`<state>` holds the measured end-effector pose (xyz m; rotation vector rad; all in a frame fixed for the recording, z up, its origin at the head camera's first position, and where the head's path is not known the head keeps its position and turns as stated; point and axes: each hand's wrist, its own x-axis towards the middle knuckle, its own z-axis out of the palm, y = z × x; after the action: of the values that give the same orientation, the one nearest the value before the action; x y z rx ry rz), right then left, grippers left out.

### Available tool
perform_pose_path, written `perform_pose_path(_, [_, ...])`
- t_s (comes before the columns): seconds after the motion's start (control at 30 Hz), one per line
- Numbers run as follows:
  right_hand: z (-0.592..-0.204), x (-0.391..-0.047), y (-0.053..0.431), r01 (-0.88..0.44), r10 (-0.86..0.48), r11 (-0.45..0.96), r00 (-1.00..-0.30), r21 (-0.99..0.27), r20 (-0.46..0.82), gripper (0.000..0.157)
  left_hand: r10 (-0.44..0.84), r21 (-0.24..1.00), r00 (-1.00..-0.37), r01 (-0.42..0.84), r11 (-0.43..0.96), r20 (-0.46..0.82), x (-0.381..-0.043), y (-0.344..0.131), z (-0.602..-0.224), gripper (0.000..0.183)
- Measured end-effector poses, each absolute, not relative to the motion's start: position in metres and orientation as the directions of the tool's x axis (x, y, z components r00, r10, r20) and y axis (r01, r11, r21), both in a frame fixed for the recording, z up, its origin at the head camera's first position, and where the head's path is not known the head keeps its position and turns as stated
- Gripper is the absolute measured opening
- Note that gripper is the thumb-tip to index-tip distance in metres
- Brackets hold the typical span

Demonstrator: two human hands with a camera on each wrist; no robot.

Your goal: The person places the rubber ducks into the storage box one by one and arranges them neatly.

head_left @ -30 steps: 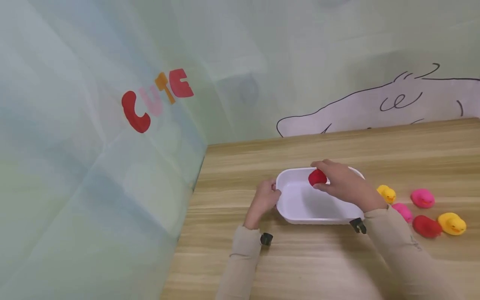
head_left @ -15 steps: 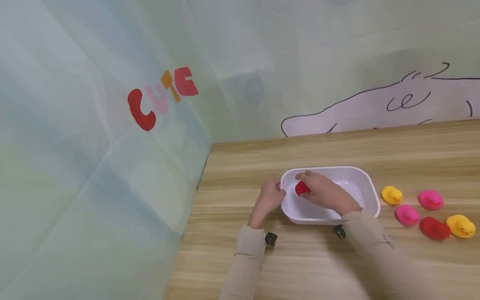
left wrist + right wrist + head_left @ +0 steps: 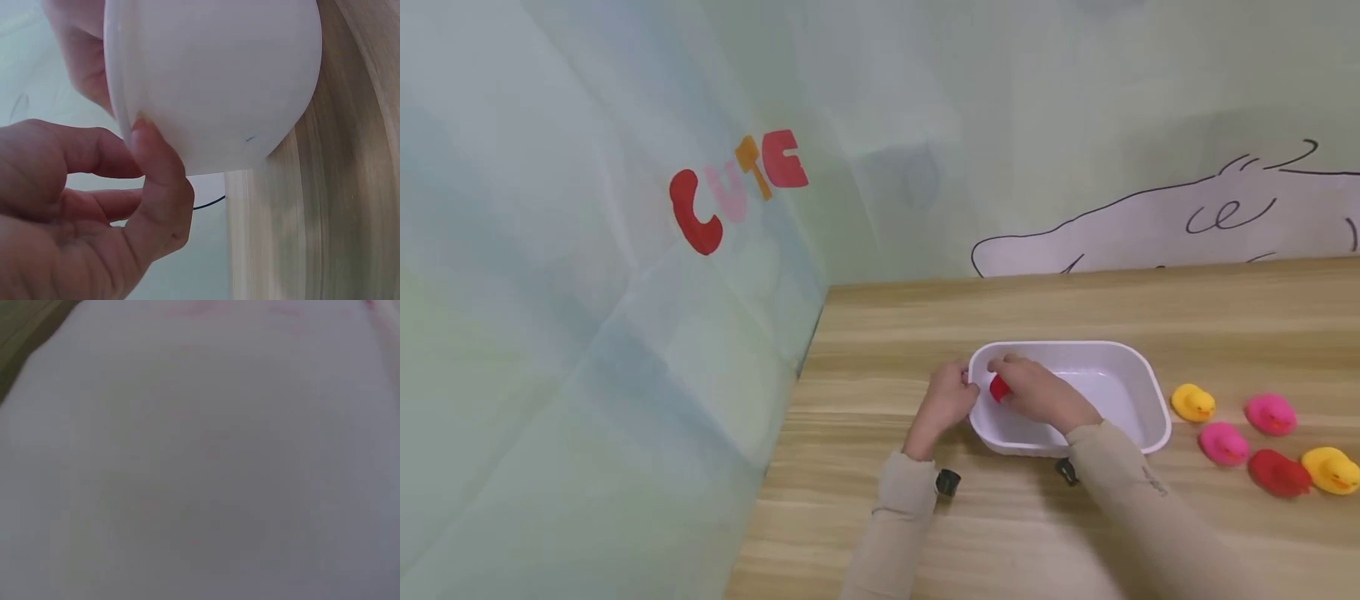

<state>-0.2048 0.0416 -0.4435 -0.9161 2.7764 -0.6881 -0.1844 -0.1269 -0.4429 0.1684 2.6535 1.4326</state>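
Note:
A white plastic basin [image 3: 1101,400] stands on the wooden table. At its left end my left hand [image 3: 947,400] pinches the rim between thumb and fingers, as the left wrist view also shows, with the fingers [image 3: 159,172] against the outer wall. Inside the basin, near its left end, my right hand [image 3: 1037,393] holds a red rubber duck [image 3: 998,388] low down, mostly hidden by the fingers. Whether the duck touches the basin floor I cannot tell. The right wrist view is filled by the blurred white basin [image 3: 200,456].
Right of the basin lie several rubber ducks: a yellow duck [image 3: 1192,403], a pink duck [image 3: 1223,443], another pink duck [image 3: 1271,414], a red duck [image 3: 1280,474] and another yellow duck [image 3: 1331,470]. A printed cloth backdrop [image 3: 910,208] borders the table [image 3: 895,333] behind and at left.
My right hand has carried the red rubber duck left and down, from over the basin's back rim to inside its left end. My left hand keeps its grip on the rim.

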Motion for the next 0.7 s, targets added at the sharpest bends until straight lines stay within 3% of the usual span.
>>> perform_pose_path(0.37, [-0.459,-0.203,0.050,-0.583,-0.608,0.672,-0.787,-0.458,0.110,0.039,0.170,0.842,-0.984,0.044,0.538,-0.057,-0.180,-0.121,-0.446,0.032])
perform_pose_path(0.7, [-0.443,-0.202,0.051,-0.498,-0.565,0.739,-0.825,-0.454,-0.013,0.052,0.154,0.852,-0.987,0.041,0.522,-0.047,-0.182,-0.125,-0.445,0.031])
